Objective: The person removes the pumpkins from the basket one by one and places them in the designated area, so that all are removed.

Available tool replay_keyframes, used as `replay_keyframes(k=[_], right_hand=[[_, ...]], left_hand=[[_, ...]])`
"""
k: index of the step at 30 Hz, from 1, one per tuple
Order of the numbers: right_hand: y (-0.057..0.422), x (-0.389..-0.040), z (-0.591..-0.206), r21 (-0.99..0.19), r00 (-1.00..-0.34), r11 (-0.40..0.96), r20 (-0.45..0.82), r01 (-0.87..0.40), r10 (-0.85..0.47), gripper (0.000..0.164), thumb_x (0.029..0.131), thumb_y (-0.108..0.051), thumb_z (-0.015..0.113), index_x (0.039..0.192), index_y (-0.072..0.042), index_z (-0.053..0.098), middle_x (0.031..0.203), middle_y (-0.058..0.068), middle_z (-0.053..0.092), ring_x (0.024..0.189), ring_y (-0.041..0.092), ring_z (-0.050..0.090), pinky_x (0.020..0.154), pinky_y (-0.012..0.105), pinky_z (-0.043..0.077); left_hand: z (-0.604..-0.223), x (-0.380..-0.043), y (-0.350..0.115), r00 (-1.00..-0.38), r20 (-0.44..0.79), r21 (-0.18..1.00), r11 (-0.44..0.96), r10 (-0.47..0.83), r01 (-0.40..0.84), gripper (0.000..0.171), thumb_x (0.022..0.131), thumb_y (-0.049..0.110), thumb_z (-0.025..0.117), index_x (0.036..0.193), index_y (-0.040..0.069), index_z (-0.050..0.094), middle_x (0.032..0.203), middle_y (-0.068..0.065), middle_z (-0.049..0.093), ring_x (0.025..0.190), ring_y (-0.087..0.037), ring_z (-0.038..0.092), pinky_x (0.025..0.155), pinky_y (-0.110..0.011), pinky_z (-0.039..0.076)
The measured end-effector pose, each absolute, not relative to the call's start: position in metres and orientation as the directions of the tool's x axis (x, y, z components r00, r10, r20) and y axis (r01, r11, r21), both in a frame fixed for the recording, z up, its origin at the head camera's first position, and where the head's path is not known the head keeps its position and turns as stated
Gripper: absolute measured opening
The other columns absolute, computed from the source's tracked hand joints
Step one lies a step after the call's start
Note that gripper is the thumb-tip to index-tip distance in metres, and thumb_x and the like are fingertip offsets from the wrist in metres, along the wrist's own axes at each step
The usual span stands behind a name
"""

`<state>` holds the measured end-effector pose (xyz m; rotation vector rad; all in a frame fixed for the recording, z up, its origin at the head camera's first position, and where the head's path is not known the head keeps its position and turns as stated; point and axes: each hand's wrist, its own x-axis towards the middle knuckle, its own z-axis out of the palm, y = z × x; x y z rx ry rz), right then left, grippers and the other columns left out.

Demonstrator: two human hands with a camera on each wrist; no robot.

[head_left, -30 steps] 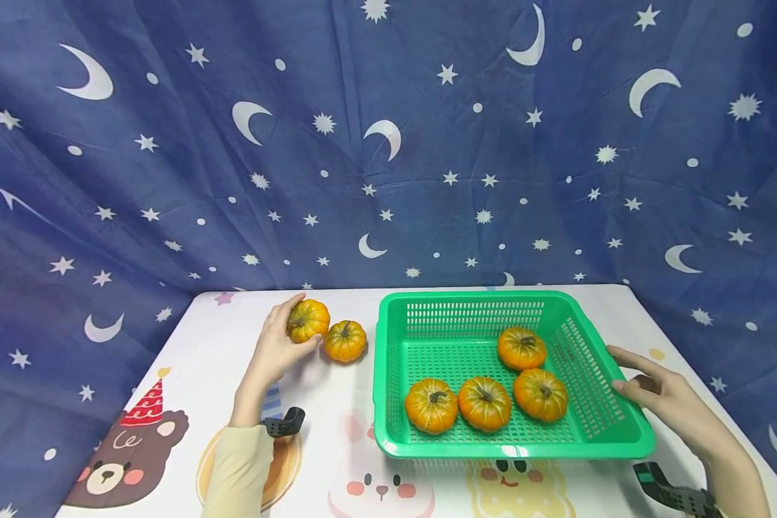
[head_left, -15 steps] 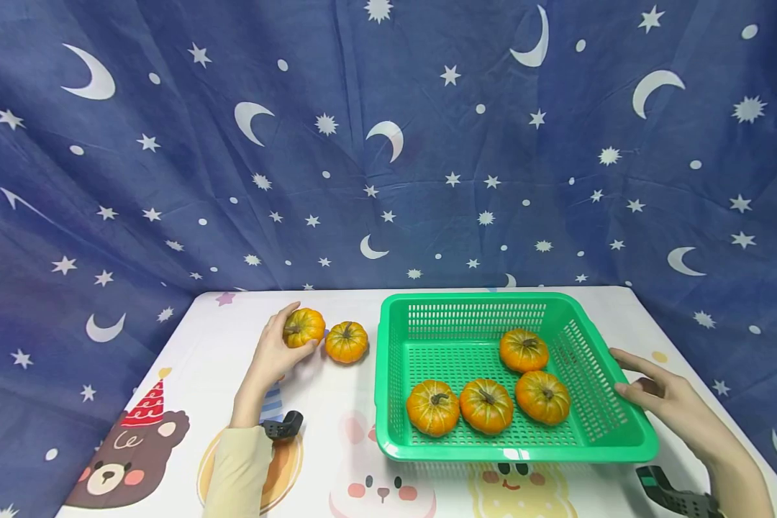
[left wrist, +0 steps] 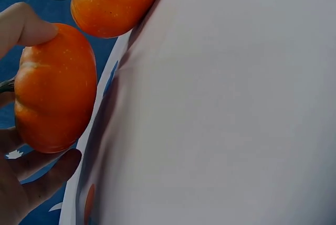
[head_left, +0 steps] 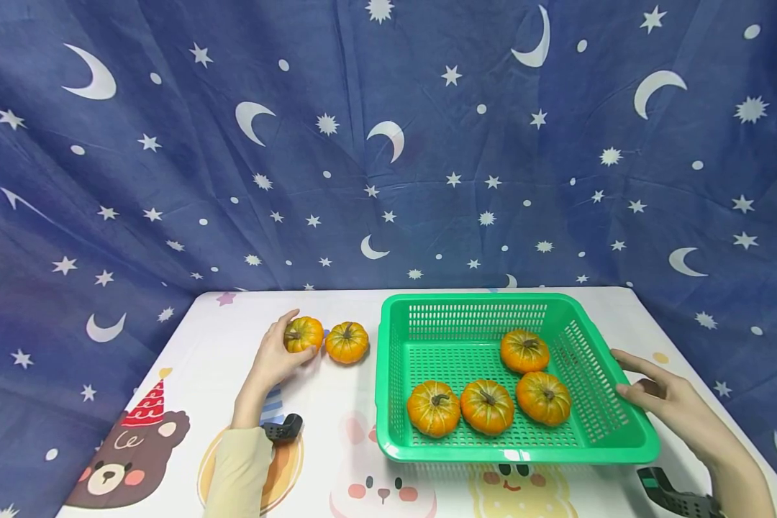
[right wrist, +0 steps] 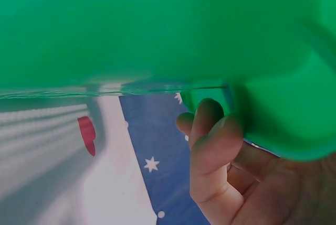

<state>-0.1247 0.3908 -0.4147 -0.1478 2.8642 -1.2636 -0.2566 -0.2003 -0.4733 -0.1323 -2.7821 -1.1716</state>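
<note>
My left hand (head_left: 275,360) grips a small orange pumpkin (head_left: 304,334) low at the table's back left, thumb on one side and fingers on the other. In the left wrist view this pumpkin (left wrist: 58,88) has its stem turned toward the palm. Just right of it a second pumpkin (head_left: 347,342) rests on the table, stem up. My right hand (head_left: 670,399) holds the right rim of a green plastic basket (head_left: 511,455). In the right wrist view, curled fingers (right wrist: 212,146) show under the rim. Several pumpkins (head_left: 487,407) lie inside the basket, toward its front and right.
A white tablecloth (head_left: 337,403) with cartoon animal prints covers the table. Behind it hangs a dark blue curtain (head_left: 337,180) with moons and stars. A black wrist camera (head_left: 283,428) is strapped on the left arm.
My left hand has lowered its pumpkin slightly, toward me and to the left, away from the neighbouring one. My right hand and the basket have stayed in place.
</note>
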Motion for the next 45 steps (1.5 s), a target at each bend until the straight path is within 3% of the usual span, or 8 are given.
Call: replay_keyframes(k=[23,29,37,45], right_hand=[[0.3909,-0.1254,-0.4115,-0.726,-0.996,0.686,-0.004,-0.056,-0.086,0.061,0.097,-0.026,0.056,0.148,-0.002,0.033,0.106,-0.028,0.053,0.08,0.007,0.062,0.069,0.017,0.047],[0.3904,-0.1259,-0.4116,-0.718,-0.997,0.695,-0.02,-0.038,-0.076,0.062,0.097,-0.027,0.056,0.148,-0.001,0.033,0.1,-0.016,0.059,0.079,0.007,0.062,0.068,0.018,0.048],[0.3911,-0.1258,-0.413,-0.721,-0.997,0.692,-0.023,-0.038,-0.079,0.062,0.097,-0.027,0.056,0.148,-0.001,0.032,0.104,-0.026,0.053,0.078,0.008,0.061,0.068,0.018,0.048],[0.3904,-0.1267,-0.4116,-0.716,-0.997,0.697,-0.033,-0.027,-0.073,0.062,0.097,-0.027,0.056,0.148,-0.002,0.032,0.102,-0.021,0.056,0.078,0.007,0.062,0.067,0.018,0.047]], left_hand=[[-0.4734,-0.2555,-0.2,-0.995,0.087,0.66,0.746,0.039,0.087,0.088,0.076,0.028,0.075,0.15,0.016,0.028,0.139,-0.028,0.042,0.13,-0.048,0.038,0.106,-0.064,0.032],[-0.474,-0.2564,-0.2009,-0.995,0.096,0.659,0.746,0.04,0.093,0.088,0.077,0.03,0.075,0.15,0.015,0.028,0.14,-0.028,0.041,0.131,-0.049,0.037,0.106,-0.065,0.032],[-0.4738,-0.2566,-0.2016,-0.994,0.104,0.678,0.727,0.044,0.103,0.087,0.078,0.03,0.076,0.149,0.012,0.029,0.135,-0.027,0.047,0.127,-0.044,0.044,0.105,-0.061,0.036],[-0.4699,-0.2547,-0.2034,-0.992,0.118,0.686,0.718,0.047,0.115,0.087,0.078,0.027,0.076,0.15,0.012,0.028,0.134,-0.025,0.047,0.125,-0.044,0.045,0.105,-0.06,0.037]])
